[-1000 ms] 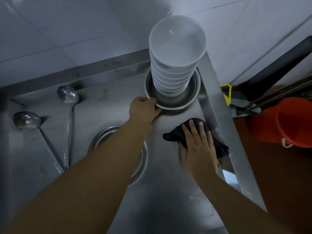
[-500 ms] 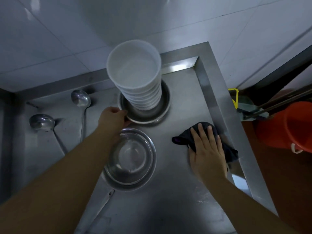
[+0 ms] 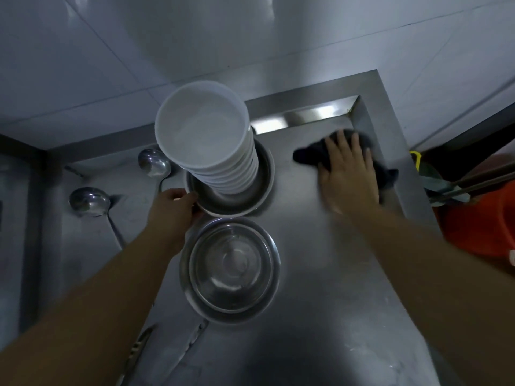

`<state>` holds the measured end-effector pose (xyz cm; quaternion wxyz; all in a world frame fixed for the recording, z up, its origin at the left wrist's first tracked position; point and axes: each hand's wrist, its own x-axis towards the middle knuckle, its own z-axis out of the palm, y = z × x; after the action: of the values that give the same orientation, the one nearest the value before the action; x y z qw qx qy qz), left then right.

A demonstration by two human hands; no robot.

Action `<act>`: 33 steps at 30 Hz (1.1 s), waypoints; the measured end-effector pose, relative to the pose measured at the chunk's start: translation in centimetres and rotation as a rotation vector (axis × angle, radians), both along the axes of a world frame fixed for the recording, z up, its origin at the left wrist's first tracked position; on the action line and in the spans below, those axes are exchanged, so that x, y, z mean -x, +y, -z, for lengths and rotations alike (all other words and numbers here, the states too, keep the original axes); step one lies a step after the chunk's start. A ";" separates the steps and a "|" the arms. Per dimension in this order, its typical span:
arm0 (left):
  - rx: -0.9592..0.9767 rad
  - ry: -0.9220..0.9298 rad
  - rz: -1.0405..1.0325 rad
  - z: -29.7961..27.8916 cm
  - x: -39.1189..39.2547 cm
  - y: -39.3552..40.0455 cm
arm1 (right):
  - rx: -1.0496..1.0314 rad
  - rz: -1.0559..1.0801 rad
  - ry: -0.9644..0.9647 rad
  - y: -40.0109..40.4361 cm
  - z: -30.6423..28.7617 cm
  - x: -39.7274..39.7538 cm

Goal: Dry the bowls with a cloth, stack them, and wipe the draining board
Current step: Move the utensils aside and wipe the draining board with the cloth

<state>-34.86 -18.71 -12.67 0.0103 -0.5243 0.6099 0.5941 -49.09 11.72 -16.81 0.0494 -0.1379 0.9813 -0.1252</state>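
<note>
Steel surface under grey tiled wall: right hand flat on dark cloth, left hand grips metal basin rim.

Draining board: brushed stainless steel, dull sheen, faint pale smears toward the near edge. Two steel basins, polished, glossy inside. Stack of white bowls, smooth, semi-matt, plastic or ceramic unclear. Dark cloth, soft, matt. Two ladles, mirror-bright metal. Orange bucket, smooth plastic. Wall tiles, glazed.
</note>
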 end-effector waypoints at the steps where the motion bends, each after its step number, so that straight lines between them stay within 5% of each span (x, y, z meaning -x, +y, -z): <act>1: -0.031 0.020 -0.015 0.0 -0.1 0.1 | 0.015 0.022 -0.018 -1.2 -0.1 1.9; 6: -0.115 0.110 -0.024 0.1 -0.7 0.0 | 0.046 0.007 -0.027 -4.5 0.3 4.4; 10: -0.137 0.130 -0.046 0.0 -0.6 0.0 | 0.001 -0.593 -0.034 -0.4 0.7 0.2; 13: -0.166 0.121 -0.039 -0.5 -0.7 0.2 | -0.065 -0.834 -0.053 3.4 1.0 -1.0; 18: -0.225 0.142 -0.098 -1.3 -0.3 0.9 | 0.010 -0.279 -0.096 0.9 0.8 1.2; 24: -0.240 0.178 -0.087 -1.3 0.8 2.7 | 0.044 -0.478 -0.005 5.0 2.0 -7.9; 33: -0.244 0.215 -0.130 -0.6 3.5 7.6 | -0.054 -0.437 -0.091 14.4 1.8 -23.1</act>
<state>-38.39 -11.06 -12.09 -0.0299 -0.4909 0.4957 0.7158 -25.94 26.08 -18.59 0.1231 -0.3399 0.9279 -0.0911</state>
